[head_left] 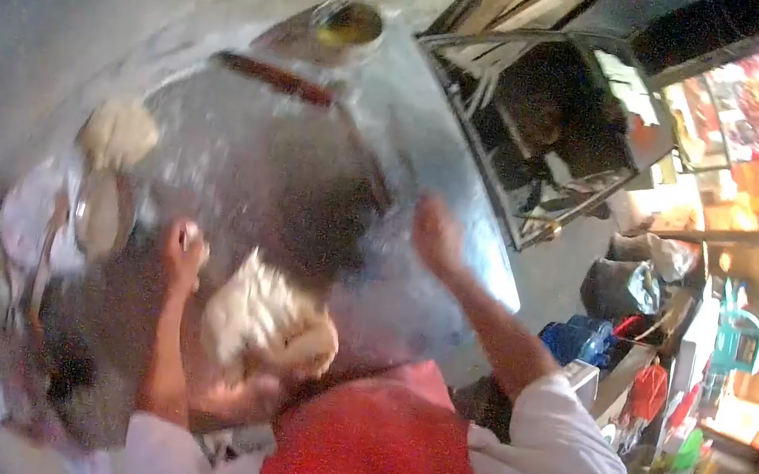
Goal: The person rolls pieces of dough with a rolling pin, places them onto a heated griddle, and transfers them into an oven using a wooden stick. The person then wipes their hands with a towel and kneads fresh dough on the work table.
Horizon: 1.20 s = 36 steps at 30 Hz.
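Observation:
On the work surface in front of my red apron lies a large mass of pale dough [264, 318], folded and uneven on top. Just to its left is my left hand [186, 252], its fingers curled round a small pale piece of dough [192, 233]. My right hand [436, 234] is over the right part of the surface, apart from the dough and smeared by motion, so I cannot tell how its fingers are set. A dark rod or blade [366, 161] lies nearest to it, running up to a reddish-brown handle [276, 78].
A second dough lump [118, 134] sits at the left, above a floury round plate [34, 215] with a stick-like utensil [50, 252]. A bowl of yellow liquid [350, 25] stands at the back. Right of the surface is a dark metal-framed case [540, 114].

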Each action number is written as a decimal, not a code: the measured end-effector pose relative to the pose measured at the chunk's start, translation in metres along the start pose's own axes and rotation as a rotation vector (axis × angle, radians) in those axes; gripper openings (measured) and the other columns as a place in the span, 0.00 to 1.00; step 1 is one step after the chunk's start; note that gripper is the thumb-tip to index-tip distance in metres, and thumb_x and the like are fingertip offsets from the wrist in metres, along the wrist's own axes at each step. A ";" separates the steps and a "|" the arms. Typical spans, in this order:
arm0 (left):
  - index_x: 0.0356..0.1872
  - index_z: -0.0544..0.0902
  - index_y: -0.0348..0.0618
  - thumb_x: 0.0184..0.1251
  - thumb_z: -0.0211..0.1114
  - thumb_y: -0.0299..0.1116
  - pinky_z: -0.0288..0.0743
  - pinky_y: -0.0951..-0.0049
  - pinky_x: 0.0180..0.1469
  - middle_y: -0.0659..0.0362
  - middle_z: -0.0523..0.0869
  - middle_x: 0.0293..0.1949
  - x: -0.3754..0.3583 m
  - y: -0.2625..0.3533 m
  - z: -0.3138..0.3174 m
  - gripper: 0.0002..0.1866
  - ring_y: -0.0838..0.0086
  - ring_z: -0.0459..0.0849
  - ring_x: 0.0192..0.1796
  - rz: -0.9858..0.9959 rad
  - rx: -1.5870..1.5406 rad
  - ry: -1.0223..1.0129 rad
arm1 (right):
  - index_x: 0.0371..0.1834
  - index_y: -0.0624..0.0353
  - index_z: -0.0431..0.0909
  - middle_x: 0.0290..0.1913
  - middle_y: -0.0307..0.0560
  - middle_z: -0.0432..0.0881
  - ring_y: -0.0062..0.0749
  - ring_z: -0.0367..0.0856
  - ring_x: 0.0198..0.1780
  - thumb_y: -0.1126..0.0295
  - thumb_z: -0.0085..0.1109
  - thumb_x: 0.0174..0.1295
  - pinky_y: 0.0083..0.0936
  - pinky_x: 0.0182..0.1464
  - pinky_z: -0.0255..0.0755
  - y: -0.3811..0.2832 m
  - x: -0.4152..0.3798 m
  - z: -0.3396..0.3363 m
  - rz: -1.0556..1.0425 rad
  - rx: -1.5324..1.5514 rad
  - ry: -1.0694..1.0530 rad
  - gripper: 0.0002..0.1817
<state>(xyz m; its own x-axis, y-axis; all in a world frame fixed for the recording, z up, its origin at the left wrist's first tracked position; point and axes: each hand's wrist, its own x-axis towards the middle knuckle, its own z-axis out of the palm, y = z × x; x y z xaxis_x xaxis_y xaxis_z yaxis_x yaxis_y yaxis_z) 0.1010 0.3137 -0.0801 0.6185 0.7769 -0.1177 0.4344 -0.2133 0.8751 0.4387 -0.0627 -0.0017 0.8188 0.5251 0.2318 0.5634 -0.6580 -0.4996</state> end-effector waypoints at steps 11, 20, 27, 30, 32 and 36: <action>0.71 0.70 0.49 0.65 0.67 0.53 0.62 0.50 0.72 0.46 0.75 0.68 -0.130 0.138 0.029 0.36 0.52 0.74 0.68 0.285 0.692 -0.125 | 0.63 0.56 0.72 0.53 0.57 0.82 0.53 0.83 0.52 0.53 0.54 0.74 0.43 0.55 0.77 -0.024 -0.158 -0.010 -0.037 0.281 -0.765 0.22; 0.71 0.69 0.43 0.67 0.67 0.46 0.70 0.62 0.66 0.42 0.82 0.59 -0.132 0.136 -0.008 0.35 0.54 0.80 0.62 -0.310 0.162 -0.306 | 0.68 0.64 0.67 0.55 0.54 0.79 0.38 0.79 0.57 0.58 0.63 0.68 0.37 0.60 0.75 -0.187 -0.112 -0.022 0.209 1.121 -0.719 0.31; 0.72 0.62 0.35 0.70 0.61 0.46 0.69 0.53 0.66 0.36 0.78 0.59 -0.188 0.171 -0.016 0.36 0.43 0.77 0.60 -0.382 0.422 -0.066 | 0.62 0.64 0.72 0.53 0.62 0.73 0.58 0.69 0.59 0.46 0.64 0.62 0.47 0.64 0.65 -0.269 -0.122 0.070 -0.134 0.344 -0.412 0.35; 0.73 0.61 0.36 0.71 0.60 0.49 0.63 0.53 0.71 0.34 0.71 0.65 -0.193 0.129 -0.027 0.38 0.44 0.70 0.68 -0.155 0.496 -0.016 | 0.60 0.63 0.74 0.53 0.62 0.74 0.56 0.70 0.58 0.48 0.62 0.64 0.47 0.60 0.68 -0.274 -0.124 0.033 -0.256 0.374 -0.418 0.31; 0.70 0.66 0.37 0.72 0.57 0.51 0.62 0.56 0.73 0.38 0.70 0.68 -0.169 0.049 0.000 0.34 0.49 0.69 0.71 -0.189 -0.275 0.208 | 0.54 0.63 0.79 0.53 0.60 0.73 0.52 0.73 0.58 0.55 0.61 0.67 0.41 0.57 0.71 -0.284 -0.128 0.009 -0.172 0.545 -0.461 0.23; 0.60 0.75 0.37 0.71 0.56 0.50 0.68 0.56 0.66 0.43 0.79 0.58 -0.175 0.113 0.016 0.28 0.50 0.76 0.64 0.083 -0.198 0.043 | 0.45 0.65 0.81 0.55 0.58 0.71 0.50 0.72 0.57 0.58 0.58 0.69 0.37 0.61 0.68 -0.275 -0.143 0.004 -0.035 0.586 -0.367 0.17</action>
<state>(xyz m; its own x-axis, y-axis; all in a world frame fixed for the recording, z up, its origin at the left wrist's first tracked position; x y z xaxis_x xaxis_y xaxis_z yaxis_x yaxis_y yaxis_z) 0.0521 0.1438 0.0316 0.6165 0.7869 -0.0254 0.2438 -0.1601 0.9565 0.1664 0.0451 0.0986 0.6527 0.7575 0.0105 0.3525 -0.2914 -0.8893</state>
